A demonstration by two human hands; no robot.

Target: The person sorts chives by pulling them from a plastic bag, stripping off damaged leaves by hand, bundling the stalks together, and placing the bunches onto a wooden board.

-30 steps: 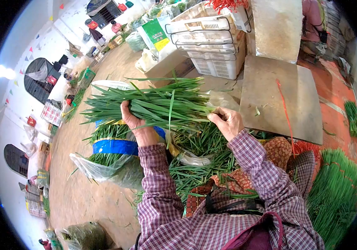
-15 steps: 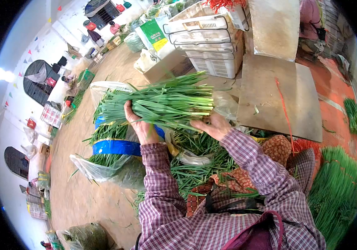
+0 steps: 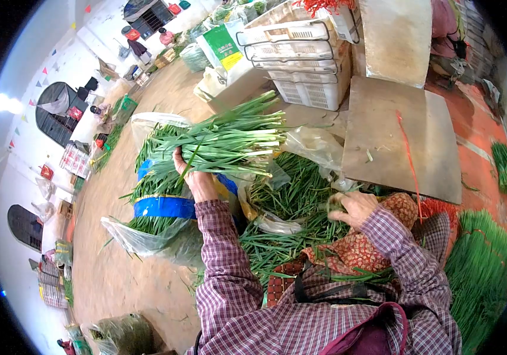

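Note:
My left hand [image 3: 192, 177] is wrapped round the underside of a thick bunch of garlic chives [image 3: 224, 139]. The long flat leaves hang to the left and the pale cut ends point right. My right hand [image 3: 357, 208] is away from the bunch, its fingers loosely bent and apart, slightly blurred, with nothing visible in them. Below it lies a heap of loose chives [image 3: 292, 183] over my lap and a plastic bag. Under the held bunch, more chives bound with a blue band [image 3: 165, 207] sit in a clear plastic bag [image 3: 170, 242].
Stacked white crates [image 3: 307, 89] and a cardboard box [image 3: 236, 89] stand ahead. A flat board [image 3: 401, 142] with a red tie [image 3: 406, 148] lies to the right. Upright bundled greens [image 3: 481, 266] are at my right side. Other people sit by the far wall.
My right hand has left the cut ends of the bunch and moved down and right, toward my lap. My left hand still holds the bunch, shifted slightly left and tilted cut ends up.

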